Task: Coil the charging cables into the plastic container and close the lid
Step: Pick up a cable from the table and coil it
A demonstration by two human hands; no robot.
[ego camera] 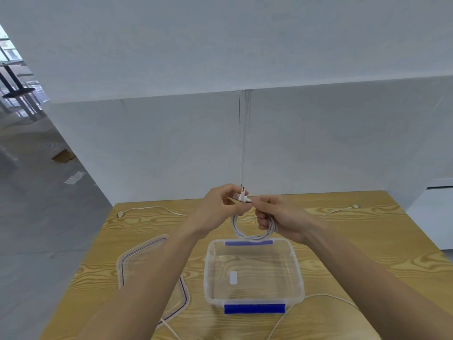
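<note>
A clear plastic container [255, 299] with blue clips stands open on the wooden table, with only a small white label inside. Its clear lid [137, 256] lies flat to its left, partly under my left forearm. Above the container's far rim I hold a coiled white charging cable [241, 233] with both hands. My left hand [218, 207] pinches the white plug ends at the top. My right hand [274, 217] grips the loops. Another white cable [152, 208] lies at the far left of the table, one more [339, 209] at the far right.
A third loose white cable [318, 296] runs along the table to the right of the container and toward the near edge. A white wall rises just behind the table [367, 253]. Grey floor drops away on the left.
</note>
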